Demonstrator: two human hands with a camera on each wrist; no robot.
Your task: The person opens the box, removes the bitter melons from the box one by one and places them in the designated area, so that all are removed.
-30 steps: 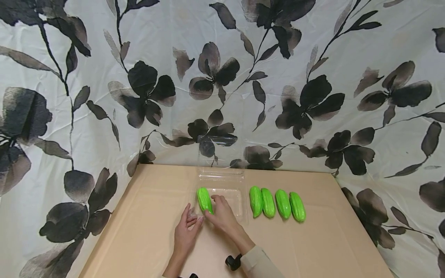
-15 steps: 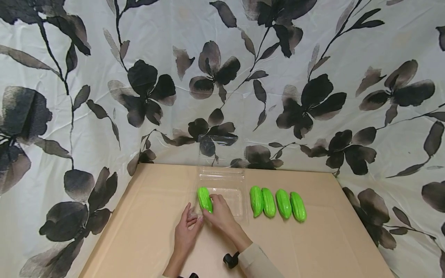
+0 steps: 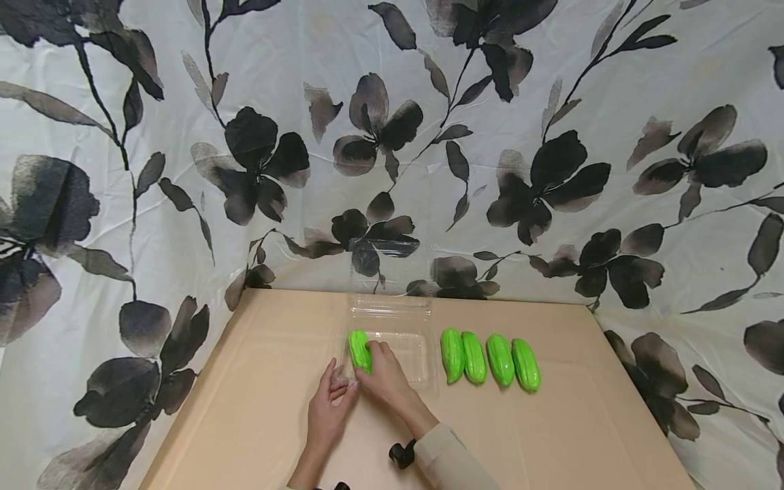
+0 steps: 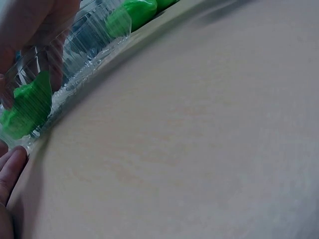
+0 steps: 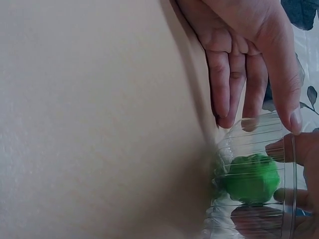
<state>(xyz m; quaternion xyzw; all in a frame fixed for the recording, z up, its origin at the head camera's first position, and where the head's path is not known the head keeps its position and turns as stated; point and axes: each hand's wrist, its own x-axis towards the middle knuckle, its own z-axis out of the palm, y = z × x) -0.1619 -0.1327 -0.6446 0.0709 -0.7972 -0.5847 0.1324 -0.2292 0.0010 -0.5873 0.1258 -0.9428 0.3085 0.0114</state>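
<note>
In the head view a bright green cucumber [image 3: 358,348] lies lengthwise along the left side of a clear plastic clamshell container [image 3: 416,357]. My right hand [image 3: 392,382] reaches over the near wall and holds the cucumber's near end between thumb and fingers. The left hand [image 3: 329,412] pinches the container's near left corner. Seen from the right wrist, the left thumb [image 5: 295,119] is at the rim while its other fingers meet the outer wall. Through the ribbed plastic, the cucumber's end [image 5: 251,179] shows with right-hand fingers beside it.
Several more green cucumbers [image 3: 499,359] lie in a row on the tan table [image 3: 588,422], right of the container. The container's lid [image 3: 392,269] stands raised at the back, in front of a floral cloth [image 3: 453,211].
My right hand has shifted slightly left and covers more of the cucumber's near end. The left hand keeps its place at the container's corner.
</note>
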